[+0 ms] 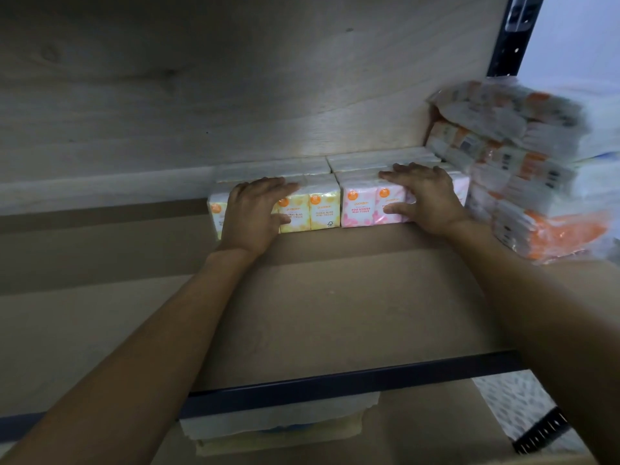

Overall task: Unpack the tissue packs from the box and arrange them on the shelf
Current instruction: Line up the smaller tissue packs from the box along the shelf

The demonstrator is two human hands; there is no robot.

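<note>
Head view looks down at a shelf [335,297] of pale board, where two rows of small tissue packs stand far back against the wall [235,95]. The yellow packs [320,209] are on the left and the pink packs [357,206] are just beside them on the right, the two groups touching or nearly so. More white pack tops show behind them, up to the wall.

The left hand [255,209] lies over the yellow packs with its fingers straight and together, resting flat across their tops. Its thumb is against their front face. The right hand [426,199] lies the same way on the pink packs, with fingers straight and slightly spread on top and thumb stretched along the front. Neither hand curls round a pack; both press flat.

To the right, a tall stack [523,169] of wrapped white-and-orange packs leans at the end of the shelf, close to the right wrist and blurred. A dark post [516,38] rises behind it. A dark rail [335,380] edges the shelf front, and pale bundles [278,421] show below it.
</note>
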